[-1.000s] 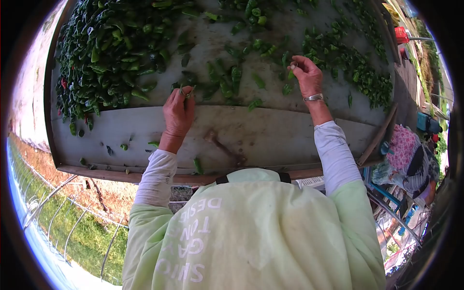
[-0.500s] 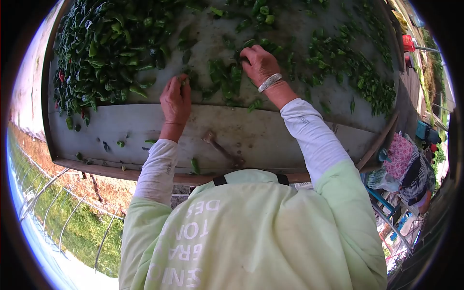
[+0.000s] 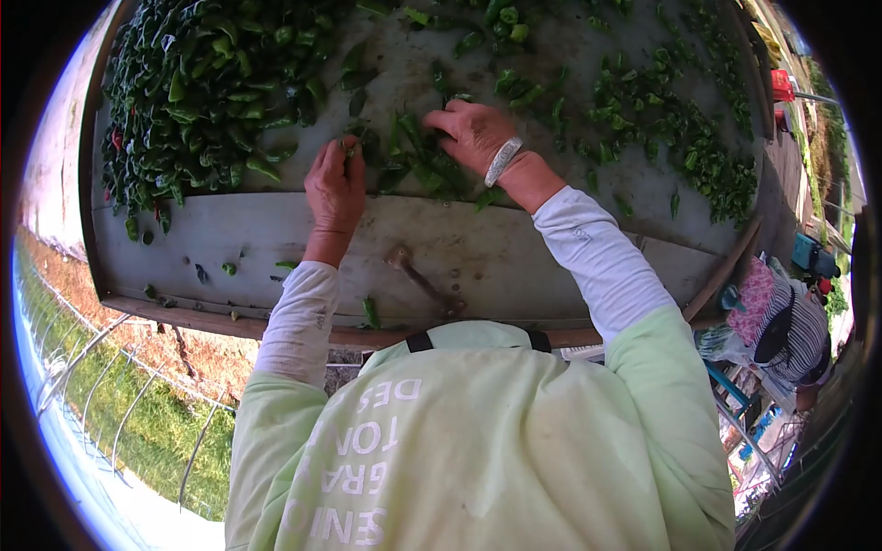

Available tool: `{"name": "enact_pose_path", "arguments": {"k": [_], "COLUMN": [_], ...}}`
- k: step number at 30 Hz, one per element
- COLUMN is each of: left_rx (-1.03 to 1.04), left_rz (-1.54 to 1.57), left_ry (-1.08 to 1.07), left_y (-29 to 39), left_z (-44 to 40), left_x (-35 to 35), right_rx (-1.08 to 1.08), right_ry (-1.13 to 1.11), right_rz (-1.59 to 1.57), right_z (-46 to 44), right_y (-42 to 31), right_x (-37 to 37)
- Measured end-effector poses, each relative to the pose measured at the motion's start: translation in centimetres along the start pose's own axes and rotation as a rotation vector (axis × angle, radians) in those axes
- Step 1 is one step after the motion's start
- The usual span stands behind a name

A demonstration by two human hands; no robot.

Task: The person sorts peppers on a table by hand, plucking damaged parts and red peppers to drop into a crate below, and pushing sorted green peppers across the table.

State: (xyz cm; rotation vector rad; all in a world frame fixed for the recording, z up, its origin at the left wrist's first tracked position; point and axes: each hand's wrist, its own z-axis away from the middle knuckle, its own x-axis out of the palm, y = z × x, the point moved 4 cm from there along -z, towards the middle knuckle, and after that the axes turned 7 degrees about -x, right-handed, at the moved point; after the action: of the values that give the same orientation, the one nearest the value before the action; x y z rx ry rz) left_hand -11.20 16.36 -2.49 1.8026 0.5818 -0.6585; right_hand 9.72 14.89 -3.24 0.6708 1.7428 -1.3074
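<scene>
A large heap of green peppers (image 3: pixel 211 92) covers the left part of the grey table (image 3: pixel 533 257). My left hand (image 3: pixel 335 191) is closed in a pinch beside the heap, with a small greenish piece at its fingertips, perhaps a pepper's end. My right hand (image 3: pixel 478 136), with a silver band at the wrist, reaches over a small group of peppers (image 3: pixel 427 165) in the middle. Its fingers are bent and point left; whether they grip a pepper is hidden. More small peppers (image 3: pixel 634 101) lie scattered to the right.
A wooden rim (image 3: pixel 230 323) runs along the near edge, with a few loose peppers inside it. At the right, beyond the table, another person (image 3: pixel 792 326) in striped clothing is near a teal box (image 3: pixel 814 253) and a red object (image 3: pixel 782 86).
My right hand has moved left from the right-hand peppers to the middle group, and slightly nearer since the previous frame. My left hand has shifted slightly left and stays pinched.
</scene>
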Motion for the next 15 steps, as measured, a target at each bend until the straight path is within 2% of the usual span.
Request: {"name": "enact_pose_path", "arguments": {"k": [7,10,12,13,15], "left_rx": [-0.026,-0.052,-0.026,0.005,-0.001], "left_rz": [-0.014,0.009,0.018,0.025,0.022], "left_ry": [-0.014,-0.025,-0.01,0.005,0.001], "left_y": [-0.1,-0.1,-0.1,0.0,0.0], "left_z": [0.0,0.0,-0.1,-0.1,0.0], "left_x": [0.0,0.0,-0.1,-0.1,-0.1], "right_rx": [-0.105,-0.053,0.143,0.143,0.404], "right_ry": [0.005,0.129,0.351,0.348,0.478], "right_rz": [0.062,-0.069,-0.155,-0.155,-0.272], "right_z": [1.1,2.4,2.8,2.7,2.8], "right_y": [-1.2,-0.1,1.8,2.3,4.1], "right_x": [1.7,0.9,-0.5,-0.8,-1.7]}}
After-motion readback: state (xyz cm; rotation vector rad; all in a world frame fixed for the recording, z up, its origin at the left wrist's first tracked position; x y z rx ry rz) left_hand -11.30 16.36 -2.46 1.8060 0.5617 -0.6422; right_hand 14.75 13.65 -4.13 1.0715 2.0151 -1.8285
